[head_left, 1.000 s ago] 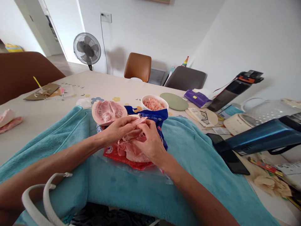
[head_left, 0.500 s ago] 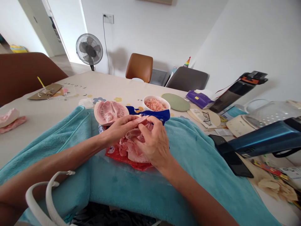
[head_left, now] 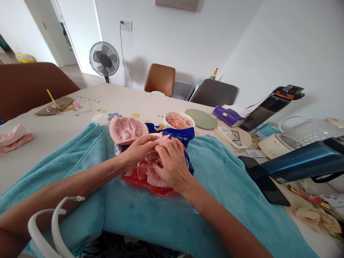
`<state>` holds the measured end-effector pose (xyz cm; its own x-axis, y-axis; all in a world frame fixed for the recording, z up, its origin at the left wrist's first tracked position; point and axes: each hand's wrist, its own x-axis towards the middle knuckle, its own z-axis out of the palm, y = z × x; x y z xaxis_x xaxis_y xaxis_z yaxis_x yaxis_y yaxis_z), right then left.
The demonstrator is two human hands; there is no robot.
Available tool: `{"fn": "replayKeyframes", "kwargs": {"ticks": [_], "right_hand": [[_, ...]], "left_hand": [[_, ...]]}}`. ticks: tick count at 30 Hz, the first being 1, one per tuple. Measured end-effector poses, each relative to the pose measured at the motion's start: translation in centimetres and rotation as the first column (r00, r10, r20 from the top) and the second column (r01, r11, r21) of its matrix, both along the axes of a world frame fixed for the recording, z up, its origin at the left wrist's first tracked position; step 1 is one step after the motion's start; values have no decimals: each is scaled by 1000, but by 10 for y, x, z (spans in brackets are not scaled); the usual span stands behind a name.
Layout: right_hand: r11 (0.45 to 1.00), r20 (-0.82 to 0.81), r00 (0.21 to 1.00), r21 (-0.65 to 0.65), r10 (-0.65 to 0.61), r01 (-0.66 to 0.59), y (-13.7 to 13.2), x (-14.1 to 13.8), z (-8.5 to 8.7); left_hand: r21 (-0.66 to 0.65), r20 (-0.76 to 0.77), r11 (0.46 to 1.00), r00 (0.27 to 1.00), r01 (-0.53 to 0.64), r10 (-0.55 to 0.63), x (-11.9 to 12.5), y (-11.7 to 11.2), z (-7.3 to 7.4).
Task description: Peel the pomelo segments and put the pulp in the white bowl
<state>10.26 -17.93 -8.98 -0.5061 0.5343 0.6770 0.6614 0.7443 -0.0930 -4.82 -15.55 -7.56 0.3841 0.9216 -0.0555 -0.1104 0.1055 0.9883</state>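
Observation:
My left hand point(head_left: 138, 150) and my right hand point(head_left: 172, 163) meet over a pile of pink pomelo peelings point(head_left: 147, 172) on a red and blue plastic bag point(head_left: 142, 181). Both pinch a pale pink pomelo segment point(head_left: 161, 137) between fingers and thumbs. A halved pomelo point(head_left: 128, 129) lies cut side up just behind my left hand. Behind my right hand stands a white bowl of pink pulp point(head_left: 178, 121). The bag rests on a teal towel point(head_left: 129, 211) spread over the table edge.
To the right lie a black phone point(head_left: 266, 181), glasses on paper point(head_left: 233, 135), a green plate point(head_left: 201, 119), a purple tissue pack point(head_left: 228, 114) and a blue appliance point(head_left: 301, 161). Pomelo rind point(head_left: 10, 136) sits far left. A fan point(head_left: 104, 59) and chairs stand beyond the table.
My right hand's fingers have curled lower over the segment and the pile. The view has shifted slightly; both hands keep their pinch.

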Motion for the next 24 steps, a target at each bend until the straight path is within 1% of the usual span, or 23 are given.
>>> {"fn": "replayKeyframes", "kwargs": {"ticks": [3, 6, 12, 14, 16, 18, 22, 24], "right_hand": [[999, 12, 1000, 45, -12, 11, 1, -3, 1], [995, 38, 999, 100, -21, 17, 4, -4, 2], [986, 82, 996, 160, 25, -38, 2, -3, 3], [991, 79, 997, 134, -12, 1, 0, -5, 5], [994, 88, 994, 94, -65, 57, -1, -7, 8], [994, 118, 989, 74, -88, 80, -1, -10, 9], [994, 175, 981, 83, -82, 68, 2, -12, 11], [992, 203, 977, 115, -69, 46, 4, -11, 12]], "left_hand": [[-16, 0, 1000, 1000, 3, -3, -1, 1, -1], [-55, 33, 998, 999, 20, -18, -3, 2, 0], [-166, 147, 979, 984, 122, -98, -6, 4, 6], [-185, 157, 979, 986, 87, -58, -6, 6, 6], [-188, 155, 982, 988, 4, 26, -5, 8, 5], [-198, 163, 979, 983, -51, 84, -4, 8, 3], [-227, 198, 971, 973, -71, 117, -3, 7, 3], [-236, 209, 970, 972, -55, 106, -4, 6, 3]]}}
